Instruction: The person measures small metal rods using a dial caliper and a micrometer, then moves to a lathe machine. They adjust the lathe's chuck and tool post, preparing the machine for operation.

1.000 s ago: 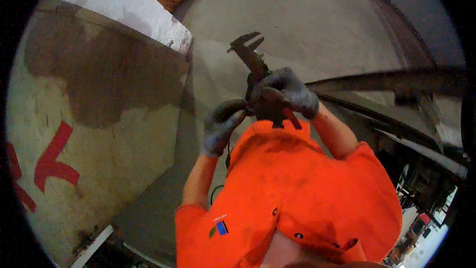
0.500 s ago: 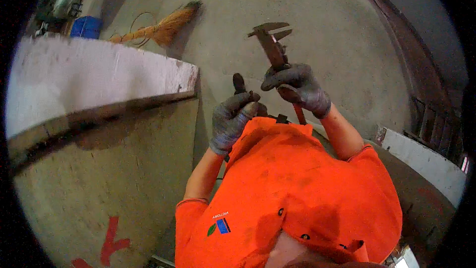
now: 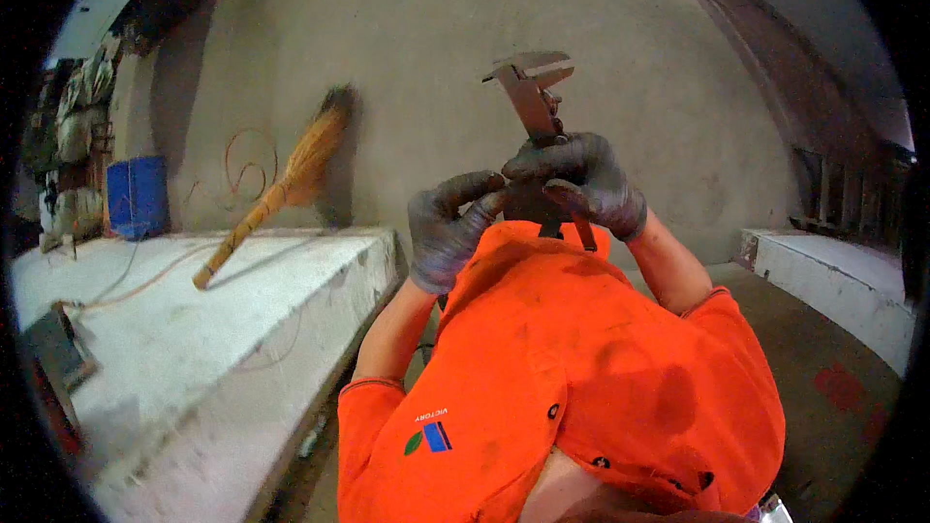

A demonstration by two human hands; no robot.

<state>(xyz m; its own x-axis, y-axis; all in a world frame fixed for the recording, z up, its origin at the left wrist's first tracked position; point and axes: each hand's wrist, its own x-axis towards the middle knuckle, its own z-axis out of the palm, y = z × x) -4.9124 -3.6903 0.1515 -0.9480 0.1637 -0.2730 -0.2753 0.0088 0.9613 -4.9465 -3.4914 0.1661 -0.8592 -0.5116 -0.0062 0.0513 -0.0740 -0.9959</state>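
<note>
- Head view: slide caliper (image 3: pixel 532 108) clamped in gloved right hand (image 3: pixel 591 176), jaws beyond the grip.
- Probably stiff, light, smooth; best held below the jaws.
- Just left: left hand (image 3: pixel 448 230), pinched nearly together, contents unclear.
- Farther left: straw broom (image 3: pixel 308 160).

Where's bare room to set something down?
The left white ledge, between the yellow straw broom and its right edge, looks bare. Crowded: beside the blue boxy container; around the gloved right hand gripping the metal caliper.
</note>
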